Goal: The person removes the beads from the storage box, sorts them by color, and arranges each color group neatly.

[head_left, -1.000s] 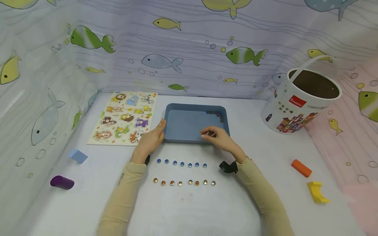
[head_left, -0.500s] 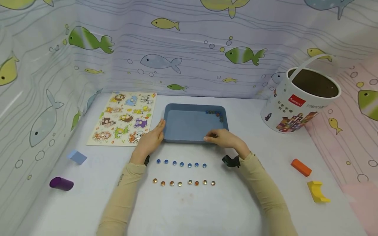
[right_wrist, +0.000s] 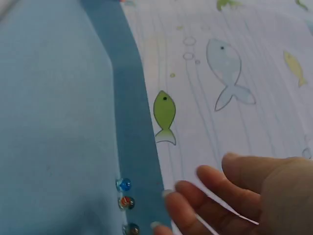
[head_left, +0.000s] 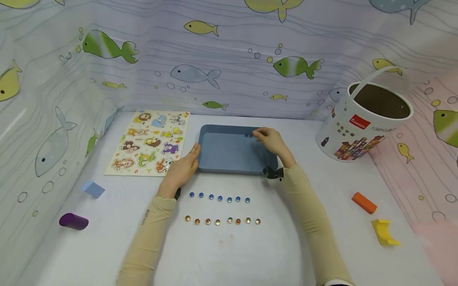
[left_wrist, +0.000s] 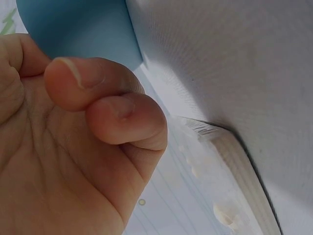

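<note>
A blue tray lies mid-table. My left hand rests against its left edge; in the left wrist view two fingers lie curled toward the palm beside the tray's corner and hold nothing. My right hand hovers over the tray's far right corner with relaxed, extended fingers, just beside a few small glass beads along the tray wall. In front of the tray, on the table, lie a row of blue beads and a row of amber and clear beads.
An animal puzzle board lies left of the tray. A white bucket stands at the back right. Loose blocks: light blue, purple cylinder, orange, yellow. Fish-print curtains wall in the table.
My right hand has moved from the tray's near edge to its far right corner, over the beads there. The left hand has stayed at the tray's left edge.
</note>
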Demonstrator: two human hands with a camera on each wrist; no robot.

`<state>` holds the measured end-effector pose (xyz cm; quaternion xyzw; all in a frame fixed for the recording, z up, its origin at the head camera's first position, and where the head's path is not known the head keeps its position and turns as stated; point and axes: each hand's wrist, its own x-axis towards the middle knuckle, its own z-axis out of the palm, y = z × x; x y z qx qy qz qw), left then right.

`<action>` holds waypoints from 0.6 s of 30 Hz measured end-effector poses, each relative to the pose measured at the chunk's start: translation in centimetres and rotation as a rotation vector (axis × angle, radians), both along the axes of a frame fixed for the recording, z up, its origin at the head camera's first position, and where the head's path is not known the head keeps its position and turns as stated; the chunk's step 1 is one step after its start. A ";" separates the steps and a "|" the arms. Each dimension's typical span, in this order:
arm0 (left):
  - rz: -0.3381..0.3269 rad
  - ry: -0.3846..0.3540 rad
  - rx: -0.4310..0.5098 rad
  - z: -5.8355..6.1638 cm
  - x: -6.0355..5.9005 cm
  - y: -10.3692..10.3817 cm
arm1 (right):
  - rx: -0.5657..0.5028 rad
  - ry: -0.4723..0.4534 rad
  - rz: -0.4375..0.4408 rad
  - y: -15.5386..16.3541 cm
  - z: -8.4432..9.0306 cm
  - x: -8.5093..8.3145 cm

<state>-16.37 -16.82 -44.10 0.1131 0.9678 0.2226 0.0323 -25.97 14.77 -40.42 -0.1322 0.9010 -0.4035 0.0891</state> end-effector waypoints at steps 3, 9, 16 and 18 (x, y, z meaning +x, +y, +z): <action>0.004 -0.005 0.003 0.0 0.0 0.0 | -0.104 0.003 -0.072 -0.9 -0.4 -1.7; 0.006 -0.034 0.016 0.1 0.0 -0.1 | -0.128 -0.020 -0.112 -3.6 -2.2 -3.7; 0.011 -0.027 0.007 0.0 -0.1 -0.1 | 0.050 0.019 -0.085 -5.5 -4.1 -4.2; 0.012 -0.022 0.003 0.1 -0.1 -0.2 | 0.087 0.030 -0.076 -5.6 -4.1 -4.3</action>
